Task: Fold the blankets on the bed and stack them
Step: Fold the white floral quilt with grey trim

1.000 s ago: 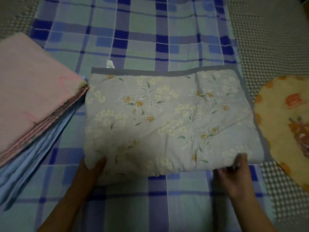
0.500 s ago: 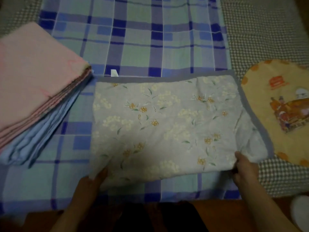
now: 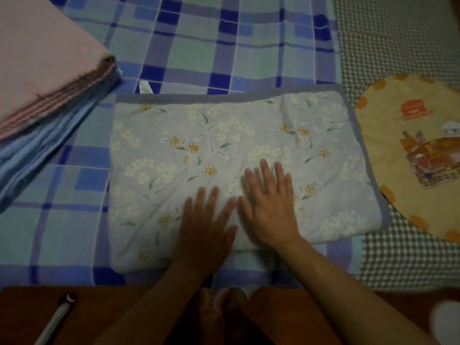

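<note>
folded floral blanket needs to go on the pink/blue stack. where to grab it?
Probably by its two short ends: the floral blanket lies flat as a wide rectangle. Slide the left hand under the end facing the stack and the right hand under the end by the yellow cushion.

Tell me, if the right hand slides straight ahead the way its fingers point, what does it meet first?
The right hand lies flat on the floral blanket, fingers pointing away. It would likely cross more of that blanket, then its grey border, then the plaid sheet.
</note>
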{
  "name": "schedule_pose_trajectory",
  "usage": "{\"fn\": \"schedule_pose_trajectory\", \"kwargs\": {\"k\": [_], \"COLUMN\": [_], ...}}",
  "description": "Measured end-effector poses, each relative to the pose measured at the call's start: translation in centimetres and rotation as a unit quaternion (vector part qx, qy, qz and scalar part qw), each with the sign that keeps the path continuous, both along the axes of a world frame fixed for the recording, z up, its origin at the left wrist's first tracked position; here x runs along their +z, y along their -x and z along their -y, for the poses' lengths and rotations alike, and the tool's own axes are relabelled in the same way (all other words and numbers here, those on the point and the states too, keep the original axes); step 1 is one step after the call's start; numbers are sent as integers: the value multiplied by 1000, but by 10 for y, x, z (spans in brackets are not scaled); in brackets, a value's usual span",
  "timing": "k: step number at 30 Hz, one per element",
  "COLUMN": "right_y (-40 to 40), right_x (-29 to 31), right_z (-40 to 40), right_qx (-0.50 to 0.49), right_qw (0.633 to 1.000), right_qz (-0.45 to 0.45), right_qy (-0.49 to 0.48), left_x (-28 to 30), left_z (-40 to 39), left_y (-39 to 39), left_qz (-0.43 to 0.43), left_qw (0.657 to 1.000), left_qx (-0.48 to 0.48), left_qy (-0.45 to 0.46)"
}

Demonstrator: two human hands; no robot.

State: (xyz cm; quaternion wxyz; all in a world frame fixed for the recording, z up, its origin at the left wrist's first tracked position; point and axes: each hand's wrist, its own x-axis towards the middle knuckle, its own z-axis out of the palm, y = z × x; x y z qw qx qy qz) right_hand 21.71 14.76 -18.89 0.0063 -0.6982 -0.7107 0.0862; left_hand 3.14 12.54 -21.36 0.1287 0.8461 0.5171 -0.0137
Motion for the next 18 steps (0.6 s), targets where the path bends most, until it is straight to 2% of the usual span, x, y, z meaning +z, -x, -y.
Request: {"fn": "schedule_pose_trajectory", "kwargs": {"k": [2,5,8,10,12,14,15,17,18], "right_y": [-48,-162,-212,-193,-145,-81,-46,20,44], "right_x": [-29,-51,-34,-19,-8,0,1,-7,-14], "right_z": [-7,3,-2,-15,-24,-31,-34,-39,-45], "right_qx": [-29,-157,-214,-210,-155,-77,-35,49,90], "right_qw": [995,971,956,965,981,993,997,997,994], "right_qz": [73,140,132,108,99,78,57,17,6], "right_qy": [62,116,152,114,60,33,30,55,62], "left_x": [-38,-71,-60,-49,-37,-23,-18,-13,-20], "left_z": [-3,-4,6,5,-6,-22,-30,-47,-58], "left_y": [6,73,131,151,161,156,145,119,111], "left_qz": [-52,-94,-108,-106,-84,-50,-40,-40,-42], "left_qw": [998,993,984,971,958,954,965,994,998], "left_qx": [-10,59,132,199,254,292,259,101,35], "left_qy": [43,45,52,78,105,48,22,-8,-17]}}
